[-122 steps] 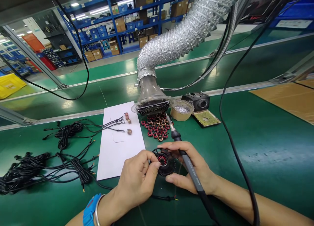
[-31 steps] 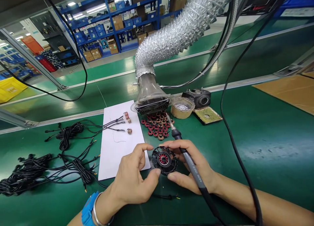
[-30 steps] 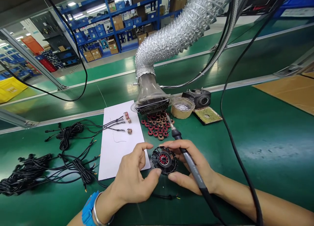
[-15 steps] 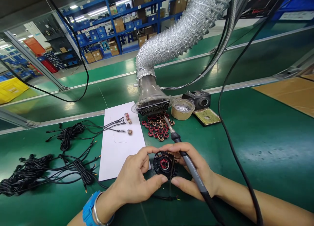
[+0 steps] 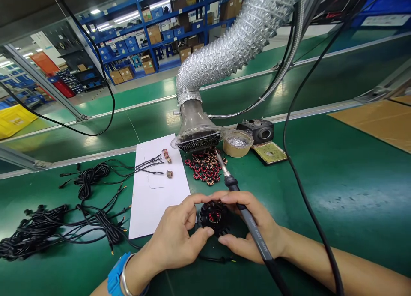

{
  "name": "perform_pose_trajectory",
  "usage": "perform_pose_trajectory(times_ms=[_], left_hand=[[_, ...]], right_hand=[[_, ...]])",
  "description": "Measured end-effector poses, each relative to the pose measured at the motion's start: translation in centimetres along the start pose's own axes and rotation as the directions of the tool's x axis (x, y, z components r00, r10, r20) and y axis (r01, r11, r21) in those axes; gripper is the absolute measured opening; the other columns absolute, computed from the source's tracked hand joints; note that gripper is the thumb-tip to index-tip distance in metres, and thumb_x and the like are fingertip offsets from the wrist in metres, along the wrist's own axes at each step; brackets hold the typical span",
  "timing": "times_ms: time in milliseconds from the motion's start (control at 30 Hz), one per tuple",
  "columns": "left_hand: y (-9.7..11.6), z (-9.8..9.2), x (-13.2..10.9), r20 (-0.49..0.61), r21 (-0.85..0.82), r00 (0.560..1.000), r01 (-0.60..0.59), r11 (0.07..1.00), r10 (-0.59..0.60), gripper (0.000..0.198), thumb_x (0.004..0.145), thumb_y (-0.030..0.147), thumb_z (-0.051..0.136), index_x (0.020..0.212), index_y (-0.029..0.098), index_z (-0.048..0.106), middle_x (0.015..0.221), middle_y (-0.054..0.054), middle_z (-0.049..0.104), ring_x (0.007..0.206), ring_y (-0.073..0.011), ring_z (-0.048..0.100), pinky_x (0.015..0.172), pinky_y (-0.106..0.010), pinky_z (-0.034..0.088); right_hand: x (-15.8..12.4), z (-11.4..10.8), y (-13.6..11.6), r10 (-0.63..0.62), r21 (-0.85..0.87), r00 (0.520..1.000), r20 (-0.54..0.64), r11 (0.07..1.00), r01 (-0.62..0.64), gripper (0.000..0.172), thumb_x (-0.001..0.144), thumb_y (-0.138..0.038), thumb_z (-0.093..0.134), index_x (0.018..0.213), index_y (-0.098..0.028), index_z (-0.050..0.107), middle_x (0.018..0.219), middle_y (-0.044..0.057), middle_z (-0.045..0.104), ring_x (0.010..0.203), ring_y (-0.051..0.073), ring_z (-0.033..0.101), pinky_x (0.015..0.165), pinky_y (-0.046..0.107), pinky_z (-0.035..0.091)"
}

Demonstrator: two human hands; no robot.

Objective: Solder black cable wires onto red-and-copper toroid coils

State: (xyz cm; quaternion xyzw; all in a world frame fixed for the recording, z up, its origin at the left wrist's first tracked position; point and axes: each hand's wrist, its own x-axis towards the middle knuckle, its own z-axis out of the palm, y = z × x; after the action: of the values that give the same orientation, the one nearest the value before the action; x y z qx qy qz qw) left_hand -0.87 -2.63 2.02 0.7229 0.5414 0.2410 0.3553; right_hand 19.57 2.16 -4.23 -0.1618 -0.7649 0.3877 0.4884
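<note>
My left hand [image 5: 175,238] pinches the left rim of a round black plastic part [image 5: 214,218] with a red coil in its centre. My right hand [image 5: 253,229] grips the same part from the right with forefinger and thumb. A soldering iron [image 5: 248,221] lies across my right hand between the fingers, its tip pointing away toward a heap of small red and copper coils [image 5: 205,167]. The part is held just above the green bench, near the corner of a white sheet [image 5: 157,193].
A fume extractor hood [image 5: 197,135] on a silver flexible duct stands behind the coils. Beside it are a tape roll holding solder wool [image 5: 238,143], a black iron stand [image 5: 257,131] and a yellow sponge [image 5: 269,152]. Black wire bundles [image 5: 64,221] lie at left; three wired coils [image 5: 167,161] rest on the sheet.
Both hands have turned and tilted the black part between the fingers, so its red coil now shows less. The hands stay in nearly the same place.
</note>
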Motion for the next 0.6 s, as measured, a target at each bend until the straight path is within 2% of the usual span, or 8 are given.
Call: perform_pose_trajectory(times_ms=[200, 467, 600], left_hand=[[-0.04, -0.06, 0.04, 0.013, -0.002, 1.000, 0.017, 1.000, -0.017, 0.051, 0.080, 0.020, 0.061, 0.129, 0.022, 0.048, 0.058, 0.011, 0.025, 0.050, -0.0087, 0.029, 0.051, -0.022, 0.020], [-0.19, -0.06, 0.27, 0.033, -0.029, 0.997, 0.075, 0.997, -0.074, 0.050, 0.081, 0.025, 0.063, 0.128, 0.022, 0.049, 0.059, 0.010, 0.026, 0.054, -0.0093, 0.030, 0.053, -0.022, 0.021], [-0.25, -0.07, 0.38, 0.052, -0.029, 0.995, 0.091, 0.995, -0.089, 0.049, 0.082, 0.027, 0.062, 0.128, 0.021, 0.048, 0.060, 0.010, 0.026, 0.054, -0.0095, 0.029, 0.053, -0.022, 0.022]], right_hand=[[0.08, -0.10, 0.16, -0.016, -0.003, 1.000, 0.001, 1.000, 0.016, 0.070, 0.071, -0.018, 0.072, 0.131, -0.022, 0.038, 0.120, 0.014, 0.059, 0.107, 0.026, 0.064, 0.090, 0.036, 0.055], [0.16, -0.05, -0.01, 0.033, 0.033, 0.999, -0.001, 0.999, -0.033, 0.070, 0.071, -0.023, 0.075, 0.131, -0.023, 0.037, 0.123, 0.015, 0.057, 0.106, 0.026, 0.063, 0.082, 0.034, 0.058], [0.06, -0.06, 0.13, 0.043, 0.048, 0.999, -0.002, 0.998, -0.042, 0.072, 0.071, -0.025, 0.076, 0.132, -0.023, 0.038, 0.121, 0.013, 0.057, 0.107, 0.027, 0.062, 0.084, 0.035, 0.057]])
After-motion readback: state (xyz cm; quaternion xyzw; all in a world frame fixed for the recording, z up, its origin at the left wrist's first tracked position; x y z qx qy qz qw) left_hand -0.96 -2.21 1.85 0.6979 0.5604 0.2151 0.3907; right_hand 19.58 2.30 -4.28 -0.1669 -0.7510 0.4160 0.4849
